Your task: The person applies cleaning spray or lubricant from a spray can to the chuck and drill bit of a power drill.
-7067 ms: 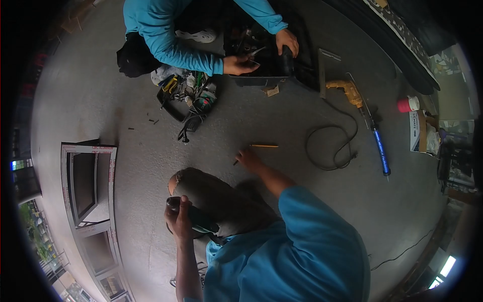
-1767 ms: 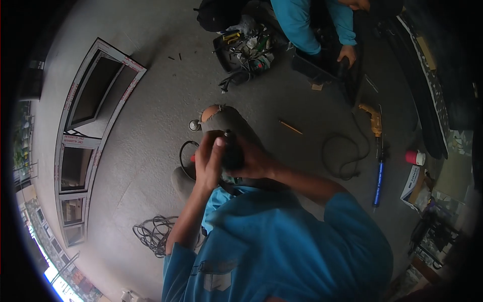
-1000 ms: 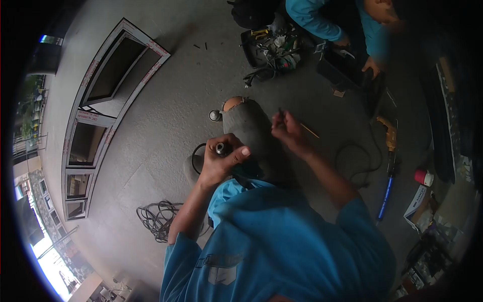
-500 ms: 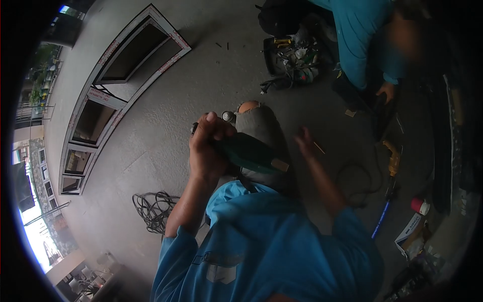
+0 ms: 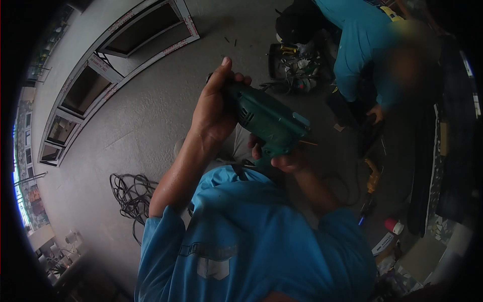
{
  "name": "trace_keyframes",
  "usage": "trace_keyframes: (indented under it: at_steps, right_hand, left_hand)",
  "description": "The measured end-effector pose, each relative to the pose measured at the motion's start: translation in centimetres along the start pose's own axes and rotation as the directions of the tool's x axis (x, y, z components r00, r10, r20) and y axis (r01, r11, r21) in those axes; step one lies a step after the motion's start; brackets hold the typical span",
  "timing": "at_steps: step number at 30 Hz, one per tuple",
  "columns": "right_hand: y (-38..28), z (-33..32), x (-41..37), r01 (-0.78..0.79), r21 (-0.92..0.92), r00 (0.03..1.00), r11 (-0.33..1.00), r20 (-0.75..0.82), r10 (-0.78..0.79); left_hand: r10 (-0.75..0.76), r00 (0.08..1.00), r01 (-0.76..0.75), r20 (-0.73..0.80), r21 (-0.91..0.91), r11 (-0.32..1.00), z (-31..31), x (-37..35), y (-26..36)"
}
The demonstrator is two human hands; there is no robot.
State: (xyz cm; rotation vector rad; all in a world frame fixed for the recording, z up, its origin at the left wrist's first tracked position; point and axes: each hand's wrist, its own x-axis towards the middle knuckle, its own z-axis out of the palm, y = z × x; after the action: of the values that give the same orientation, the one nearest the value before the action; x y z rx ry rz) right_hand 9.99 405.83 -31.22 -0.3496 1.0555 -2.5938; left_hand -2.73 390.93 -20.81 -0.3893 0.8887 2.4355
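A green power drill [image 5: 264,118] is held up in front of my chest, its vented body slanting from upper left to lower right. My left hand [image 5: 216,103] is closed around its upper-left end, thumb pointing up. My right hand [image 5: 291,160] wraps the handle underneath, with fingertips showing on the near side. Below the drill, my bent leg in grey trousers is partly hidden.
A framed window unit [image 5: 90,83] lies along the floor at left. Tangled black cable [image 5: 132,197] lies nearer me. An open tool case [image 5: 292,68] sits ahead beside a crouching co-worker [image 5: 352,50]. At right are a yellow-handled tool [image 5: 371,175] and a small box [image 5: 382,244].
My right hand, open and apart before, has come in and closed on the drill's handle. My left hand has raised the drill. The view has shifted somewhat.
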Motion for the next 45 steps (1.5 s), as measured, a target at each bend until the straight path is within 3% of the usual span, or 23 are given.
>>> trace_keyframes:
  at_steps: [2, 4, 5, 6, 7, 8, 10, 11, 14, 16, 17, 19, 20, 22, 26, 28, 32, 34, 35, 37, 38, 40, 45]
  right_hand:
    - [-0.5, 0.4, 0.4, -0.009, 0.068, 1.000, 0.998, 0.005, 0.008]
    - [-0.8, 0.6, 0.9, 0.064, -0.007, 0.959, 0.998, 0.277, -0.059]
    - [-1.0, 0.7, 0.6, 0.061, -0.010, 0.958, 0.998, 0.282, -0.056]
    - [-1.3, 0.9, -0.1, 0.113, -0.290, 0.959, 0.950, 0.280, -0.029]
    - [-1.4, 1.2, -0.7, 0.160, -0.546, 0.962, 0.822, 0.274, -0.005]
    - [-1.6, 2.0, -0.6, 0.165, -0.549, 0.959, 0.819, 0.282, -0.005]
    - [-2.0, 4.0, -0.3, -0.140, -0.496, 0.980, 0.857, 0.053, 0.191]
    - [-1.7, 3.9, -0.3, -0.129, -0.504, 0.981, 0.854, 0.063, 0.186]
    - [0.8, 2.1, -0.5, -0.014, -0.665, 0.993, 0.747, 0.077, 0.088]
    - [2.9, 1.0, -0.7, 0.167, -0.675, 0.986, 0.718, 0.118, -0.119]
    - [4.2, 0.0, -1.1, 0.169, -0.679, 0.986, 0.715, 0.124, -0.115]
    - [6.0, -1.0, -1.6, -0.114, -0.896, 0.993, 0.429, -0.100, 0.055]
    - [6.3, -0.9, -1.8, -0.112, -0.899, 0.994, 0.424, -0.098, 0.055]
    - [5.7, 1.0, -0.9, -0.204, -0.735, 0.974, 0.647, -0.220, 0.057]
    - [8.1, 0.3, -0.7, -0.104, -0.701, 0.987, 0.706, -0.162, -0.015]
    - [8.2, 1.4, -0.4, -0.204, -0.554, 0.958, 0.807, -0.283, 0.047]
    - [5.8, 3.9, 1.7, -0.286, -0.521, 0.943, 0.804, -0.301, 0.141]
    - [7.9, 3.9, 1.8, -0.075, -0.665, 0.919, 0.743, -0.336, -0.207]
    - [8.1, 3.5, 1.5, -0.073, -0.666, 0.920, 0.743, -0.332, -0.207]
    - [6.6, 4.5, 1.9, -0.025, -0.816, 0.942, 0.578, -0.212, -0.259]
    - [6.1, 4.7, 2.0, -0.022, -0.817, 0.943, 0.577, -0.209, -0.259]
    - [5.5, 5.0, 2.3, -0.080, -0.653, 0.980, 0.753, -0.188, -0.059]
    - [5.0, 5.4, 2.0, -0.015, -0.661, 0.995, 0.750, -0.082, -0.053]
  left_hand:
    - [0.002, 0.999, -0.002, 0.043, 0.004, 1.000, -0.2, -0.5, 0.4]
    - [-0.079, 0.954, 0.093, 0.291, -0.034, 0.995, -1.1, -1.1, 0.5]
    - [-0.073, 0.954, 0.087, 0.292, -0.038, 0.995, -1.5, -1.2, 0.5]
    - [-0.072, 0.933, 0.111, 0.351, -0.091, 0.990, -1.9, -1.2, 0.5]
    - [-0.067, 0.909, 0.136, 0.411, -0.141, 0.981, -2.0, -1.4, 0.5]
    - [-0.059, 0.908, 0.128, 0.415, -0.141, 0.982, -1.8, -2.1, 0.7]
    - [-0.129, 0.955, 0.101, 0.268, 0.115, 0.988, -1.2, -4.2, 1.1]
    - [-0.118, 0.954, 0.088, 0.277, 0.118, 0.989, -1.8, -4.5, 1.1]
    - [-0.121, 0.963, 0.031, 0.240, 0.350, 0.936, -3.4, -6.0, 0.7]
    - [-0.053, 0.973, -0.032, 0.223, 0.364, 0.931, -2.8, -7.0, 0.2]
    - [-0.046, 0.973, -0.039, 0.226, 0.359, 0.932, -2.9, -7.1, 0.1]
    - [-0.056, 0.963, -0.038, 0.265, 0.335, 0.941, -3.1, -7.1, 0.0]
    - [-0.052, 0.962, -0.042, 0.269, 0.332, 0.942, -3.1, -7.2, 0.0]
    - [-0.066, 0.953, -0.071, 0.297, 0.427, 0.901, -2.8, -7.6, 0.3]
    - [-0.061, 0.963, -0.067, 0.262, 0.452, 0.890, -2.4, -8.2, 0.5]
    - [-0.057, 0.965, -0.078, 0.257, 0.487, 0.870, -2.5, -8.5, 0.7]
    - [-0.047, 0.966, -0.095, 0.255, 0.518, 0.850, -2.8, -9.0, 1.3]
    - [-0.040, 0.962, -0.126, 0.272, 0.566, 0.815, -2.9, -9.4, 1.3]
    - [-0.036, 0.961, -0.130, 0.272, 0.565, 0.815, -2.9, -9.6, 1.4]
    - [-0.029, 0.959, -0.148, 0.281, 0.586, 0.797, -2.8, -10.0, 1.6]
    - [-0.026, 0.959, -0.151, 0.282, 0.585, 0.797, -2.9, -10.1, 1.6]
    - [-0.017, 0.956, -0.155, 0.293, 0.555, 0.818, -3.5, -10.2, 1.5]
    - [0.011, 0.952, -0.187, 0.304, 0.556, 0.810, -4.5, -10.9, 1.5]
